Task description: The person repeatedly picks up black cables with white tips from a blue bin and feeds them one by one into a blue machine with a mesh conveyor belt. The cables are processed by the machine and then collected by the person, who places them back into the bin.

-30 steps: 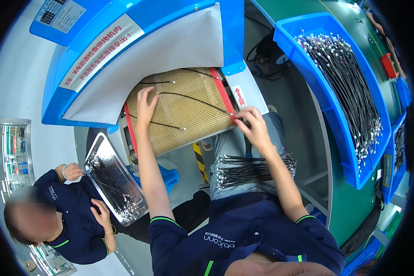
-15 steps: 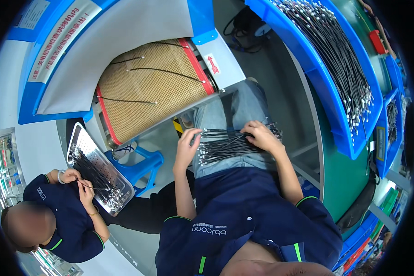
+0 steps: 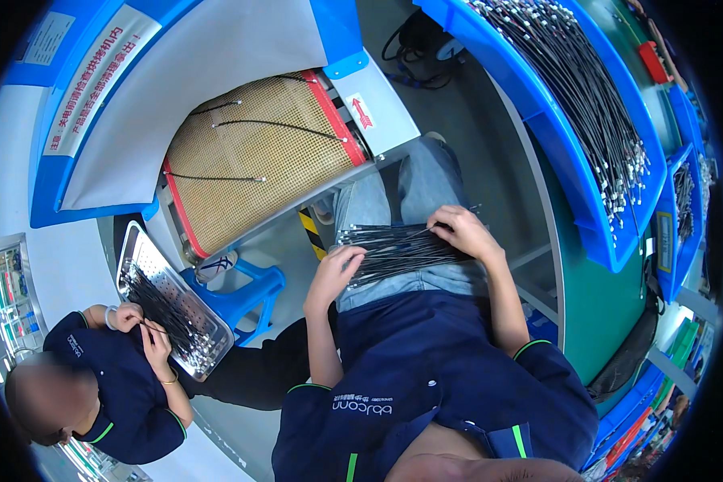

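Note:
A bundle of thin black cables (image 3: 402, 253) with small white and metallic end connectors lies across my lap, over light blue jeans. At the bundle's left end is my left hand (image 3: 339, 271), thumb and fingertips pinched together on a cable among the others; exactly which one is hard to make out. My right hand (image 3: 467, 234) bends over the right part of the bundle, its thumb and index finger closed on a black cable near the upper edge. The palm and wrist cover some of the right-hand cable ends.
Ahead, a mesh conveyor belt (image 3: 249, 153) with red edges carries several spaced cables. Blue bins (image 3: 566, 185) of cables stand on a green table (image 3: 586, 321) at right. At left, a co-worker (image 3: 128, 377) handles a cable over a metal tray (image 3: 221, 333), near a blue stool (image 3: 253, 289).
My left hand has shifted from the bundle's upper left end down and right onto the cables. My right hand has risen slightly, fingers drawn together. The view has shifted slightly.

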Demonstrator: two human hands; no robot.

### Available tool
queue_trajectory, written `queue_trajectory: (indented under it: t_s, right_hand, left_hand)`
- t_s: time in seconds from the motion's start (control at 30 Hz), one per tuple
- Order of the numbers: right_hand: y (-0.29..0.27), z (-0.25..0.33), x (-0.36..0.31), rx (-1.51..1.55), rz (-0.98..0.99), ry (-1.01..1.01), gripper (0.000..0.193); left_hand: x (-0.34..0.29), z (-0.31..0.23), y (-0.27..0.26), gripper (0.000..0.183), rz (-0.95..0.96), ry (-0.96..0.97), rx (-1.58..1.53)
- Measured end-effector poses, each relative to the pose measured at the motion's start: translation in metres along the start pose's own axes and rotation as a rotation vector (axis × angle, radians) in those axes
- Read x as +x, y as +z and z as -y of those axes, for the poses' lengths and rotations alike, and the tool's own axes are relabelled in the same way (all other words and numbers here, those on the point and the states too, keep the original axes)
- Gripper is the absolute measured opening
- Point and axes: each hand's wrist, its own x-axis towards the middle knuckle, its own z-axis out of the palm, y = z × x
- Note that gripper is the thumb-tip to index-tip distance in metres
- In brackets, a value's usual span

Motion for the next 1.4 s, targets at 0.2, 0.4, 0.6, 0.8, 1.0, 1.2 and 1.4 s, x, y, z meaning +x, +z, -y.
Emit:
queue_trajectory:
  t_s: [0.2,0.4,0.6,0.8,1.0,1.2,1.4]
  right_hand:
    - [-0.011,-0.002,-0.003,0.006,-0.035,0.034,0.009]
    - [-0.015,0.000,-0.004,0.041,-0.052,0.068,0.010]
    - [-0.019,0.004,-0.006,0.055,-0.056,0.109,0.010]
    - [-0.017,0.007,-0.006,0.046,-0.043,0.079,0.010]
    - [-0.016,0.002,-0.007,0.044,-0.032,0.107,0.011]
    - [-0.020,0.008,-0.006,0.061,-0.016,0.100,0.014]
    - [0.000,0.046,0.015,0.079,0.003,-0.191,0.018]
  left_hand:
    - [-0.004,-0.006,0.000,0.023,-0.027,-0.014,-0.007]
    - [-0.005,-0.004,0.002,0.022,-0.035,-0.118,-0.084]
    - [-0.006,-0.003,0.004,0.017,-0.098,-0.078,0.085]
    - [-0.006,-0.003,0.005,0.015,-0.029,-0.075,0.098]
    - [-0.005,-0.009,0.006,0.019,-0.040,-0.103,0.014]
    - [-0.002,-0.017,0.000,0.019,-0.089,0.056,0.087]
    - [0.017,-0.047,0.013,0.016,-0.109,0.252,0.056]
